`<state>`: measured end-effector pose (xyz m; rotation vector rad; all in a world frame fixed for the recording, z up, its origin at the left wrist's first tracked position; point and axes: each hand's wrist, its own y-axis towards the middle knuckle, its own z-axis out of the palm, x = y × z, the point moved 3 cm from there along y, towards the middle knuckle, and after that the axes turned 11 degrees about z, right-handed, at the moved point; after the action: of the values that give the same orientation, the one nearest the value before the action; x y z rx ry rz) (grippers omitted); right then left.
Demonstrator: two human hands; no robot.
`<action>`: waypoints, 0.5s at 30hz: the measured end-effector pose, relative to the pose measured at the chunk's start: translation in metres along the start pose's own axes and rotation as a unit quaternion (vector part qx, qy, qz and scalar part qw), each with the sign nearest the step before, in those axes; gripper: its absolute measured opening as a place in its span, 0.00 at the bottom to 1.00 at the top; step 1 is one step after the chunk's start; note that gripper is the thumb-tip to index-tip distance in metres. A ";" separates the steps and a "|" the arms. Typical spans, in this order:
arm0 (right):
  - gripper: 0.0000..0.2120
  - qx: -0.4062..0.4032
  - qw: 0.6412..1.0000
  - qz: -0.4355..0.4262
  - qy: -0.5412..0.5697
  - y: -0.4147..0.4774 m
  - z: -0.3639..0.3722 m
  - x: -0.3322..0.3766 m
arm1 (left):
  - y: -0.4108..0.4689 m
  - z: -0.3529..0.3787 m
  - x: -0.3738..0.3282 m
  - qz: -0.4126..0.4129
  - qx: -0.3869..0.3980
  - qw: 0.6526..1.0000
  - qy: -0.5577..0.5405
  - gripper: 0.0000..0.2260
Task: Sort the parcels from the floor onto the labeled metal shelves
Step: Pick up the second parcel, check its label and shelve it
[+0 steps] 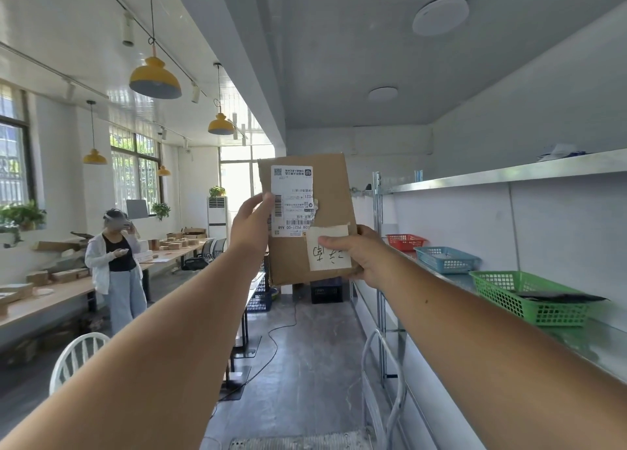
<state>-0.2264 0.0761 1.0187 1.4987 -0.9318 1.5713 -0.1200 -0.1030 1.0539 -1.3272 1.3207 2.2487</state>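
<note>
A flat brown cardboard parcel is held up at arm's length in front of me, upside down, with a white shipping label and a handwritten paper tag on it. My left hand grips its left edge, thumb on the label. My right hand grips its lower right corner, thumb on the tag. The metal shelves run along the wall to my right, with the parcel left of them and clear of them.
A green basket, a blue basket and a red basket stand on the middle shelf. A person stands at the left by long tables with boxes. A white chair is at lower left. A cable lies on the aisle floor.
</note>
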 end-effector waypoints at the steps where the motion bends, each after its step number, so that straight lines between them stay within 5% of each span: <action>1: 0.36 -0.002 1.000 0.001 0.004 0.000 0.000 -0.002 | 0.001 0.001 0.000 0.001 0.009 1.000 0.003 0.19; 5: 0.50 -0.002 1.000 -0.014 0.022 0.002 0.000 -0.007 | 0.002 0.000 0.003 0.000 -0.001 1.000 -0.004 0.14; 15: 0.47 0.090 0.996 0.003 0.025 -0.001 0.000 -0.024 | -0.002 0.006 0.000 0.014 0.014 1.000 0.023 0.18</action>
<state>-0.2254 0.0757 0.9948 1.5711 -0.7853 1.7278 -0.1225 -0.0970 1.0535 -1.3674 1.3894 2.2221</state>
